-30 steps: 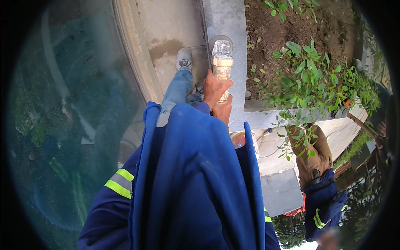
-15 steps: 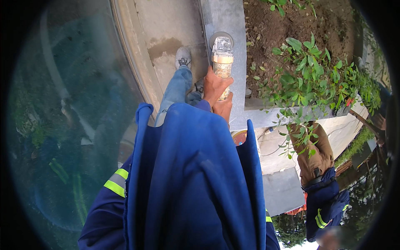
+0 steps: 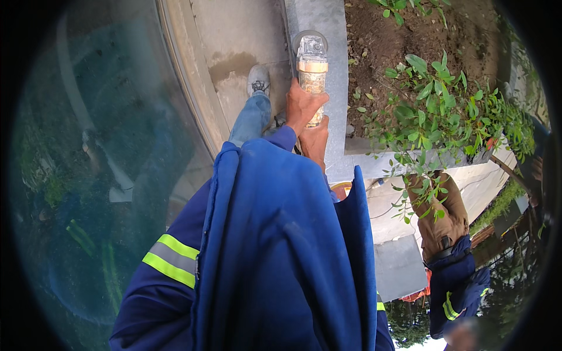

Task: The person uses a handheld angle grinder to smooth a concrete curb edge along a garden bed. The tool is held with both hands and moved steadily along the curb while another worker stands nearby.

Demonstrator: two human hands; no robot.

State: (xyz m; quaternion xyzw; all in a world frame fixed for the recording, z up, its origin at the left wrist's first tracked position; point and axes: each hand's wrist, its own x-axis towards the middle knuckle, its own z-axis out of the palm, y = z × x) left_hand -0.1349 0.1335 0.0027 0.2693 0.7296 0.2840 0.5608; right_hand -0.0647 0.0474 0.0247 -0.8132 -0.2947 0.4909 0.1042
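Both my hands grip a dusty angle grinder (image 3: 312, 82), held over a grey ledge top (image 3: 335, 117). My left hand (image 3: 302, 106) is closed round the middle of its body. Behind it, my right hand (image 3: 314, 140) is wrapped round the rear part, and some of its fingers are hidden. At the far end, the grinder's round grey disc (image 3: 322, 42) shows around the head and lies against or just above the ledge; I cannot tell which. Blue cloth (image 3: 281, 234) covers much of the near view.
A soil bed (image 3: 380, 64) with a leafy shrub (image 3: 433, 111) borders the ledge on the right. My shoe (image 3: 258, 80) stands on the paved walkway (image 3: 234, 29), beside a large glass pane (image 3: 117, 117) on the left. Another person (image 3: 451, 257) in brown trousers stands at the right.
The grinder has slid a little farther away along the ledge, with both hands moving along with it. My left sleeve and the blue cloth have shifted slightly to the right.
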